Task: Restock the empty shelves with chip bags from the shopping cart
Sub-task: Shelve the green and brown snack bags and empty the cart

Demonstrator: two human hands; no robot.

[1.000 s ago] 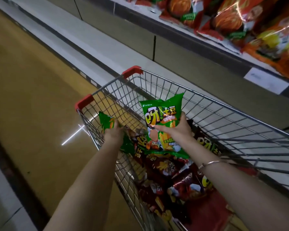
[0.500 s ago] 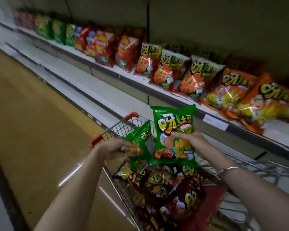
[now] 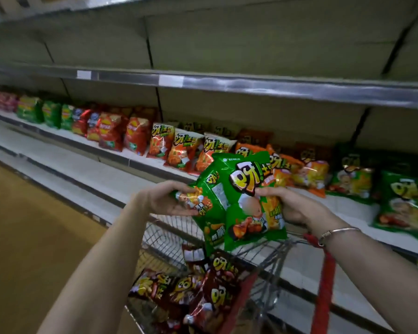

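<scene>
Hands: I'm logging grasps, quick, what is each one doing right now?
Left hand: closed, holding the rear green chip bag.
Right hand: closed, holding the front green chip bag, thumb over its face.

**Greens, reds and orange around a silver cart**

The cart [image 3: 164,237] is silver wire with a red handle [image 3: 323,285]. Above the cart, the green bags [image 3: 246,213] carry yellow lettering and orange pictures. Inside the cart lie dark red bags [image 3: 203,292] with yellow lettering. Beyond the cart stand orange bags [image 3: 186,150] and red bags [image 3: 121,133]. Left of the cart, the floor [image 3: 34,225] is yellow-brown.
</scene>
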